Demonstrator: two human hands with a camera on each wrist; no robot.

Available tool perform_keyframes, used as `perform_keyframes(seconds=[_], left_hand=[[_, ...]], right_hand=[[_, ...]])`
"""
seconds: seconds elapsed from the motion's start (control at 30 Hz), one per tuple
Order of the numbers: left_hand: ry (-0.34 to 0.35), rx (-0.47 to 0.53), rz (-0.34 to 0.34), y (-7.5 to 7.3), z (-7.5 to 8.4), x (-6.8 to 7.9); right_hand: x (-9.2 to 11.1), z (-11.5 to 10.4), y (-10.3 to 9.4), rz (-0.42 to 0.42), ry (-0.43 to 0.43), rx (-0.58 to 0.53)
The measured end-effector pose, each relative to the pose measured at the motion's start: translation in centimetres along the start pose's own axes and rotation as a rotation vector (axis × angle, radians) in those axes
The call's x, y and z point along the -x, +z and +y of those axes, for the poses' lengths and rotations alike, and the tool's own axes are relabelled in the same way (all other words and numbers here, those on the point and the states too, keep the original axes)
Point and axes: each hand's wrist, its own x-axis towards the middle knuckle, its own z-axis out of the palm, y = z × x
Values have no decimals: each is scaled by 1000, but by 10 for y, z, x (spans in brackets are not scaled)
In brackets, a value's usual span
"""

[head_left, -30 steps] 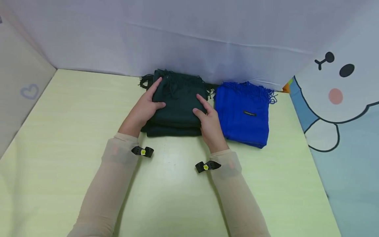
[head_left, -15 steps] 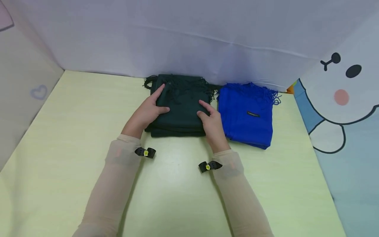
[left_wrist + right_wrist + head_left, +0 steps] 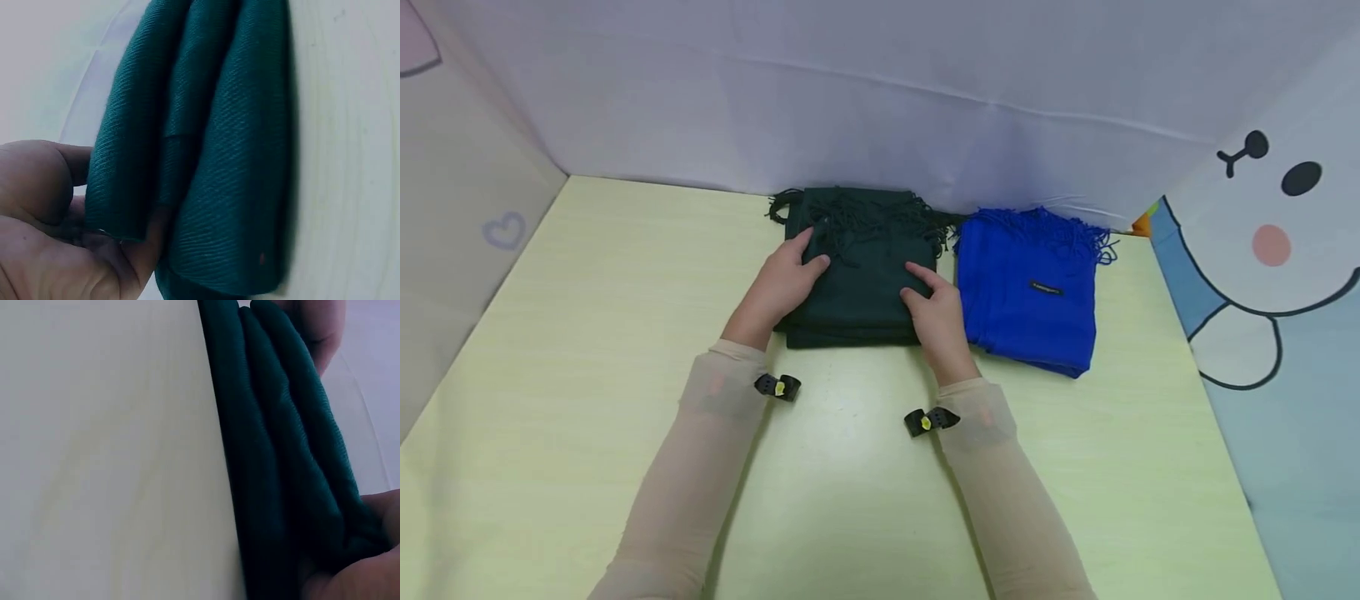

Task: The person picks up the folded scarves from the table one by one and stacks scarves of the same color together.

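Observation:
A dark green scarf [image 3: 872, 292] with fringes lies folded in a layered stack by the back wall. My left hand [image 3: 775, 292] grips its left side, thumb on top; in the left wrist view, fingers [image 3: 150, 250] slip between the folded layers [image 3: 240, 144]. At the scarf's right side my right hand [image 3: 942, 321] holds the edge, its thumb and index finger on top. The right wrist view has this thumb side of the hand [image 3: 362, 578] against the upper folds [image 3: 300, 444]. The other fingers are partly hidden under the cloth.
A folded blue scarf [image 3: 1022, 321] with a fringe and a small dark label lies just right of the green one. Both sit on a pale wooden table [image 3: 835, 500]. A white cloth wall [image 3: 850, 100] stands behind; a cartoon-printed surface [image 3: 1300, 417] borders the right side.
My left hand has shifted slightly right and closer to me along the green scarf, its thumb and index finger drawing nearer together. The right hand stays nearly in place, and the head view shifts a little.

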Motion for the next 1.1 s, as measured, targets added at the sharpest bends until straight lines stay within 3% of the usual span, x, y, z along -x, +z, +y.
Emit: perform_keyframes(seconds=[0.2, 0.63, 0.9, 1.0, 1.1], left_hand=[[12, -127, 36, 4, 0, -3], [49, -215, 136, 3, 9, 3], [176, -292, 194, 5, 23, 12], [206, -329, 202, 3, 28, 15], [223, -371, 216, -1, 31, 16]], right_hand=[[-1, 3, 3, 13, -36, 86], [0, -4, 4, -46, -87, 105], [3, -12, 0, -24, -119, 196], [5, -18, -7, -22, -170, 178], [4, -22, -15, -36, -286, 188]])
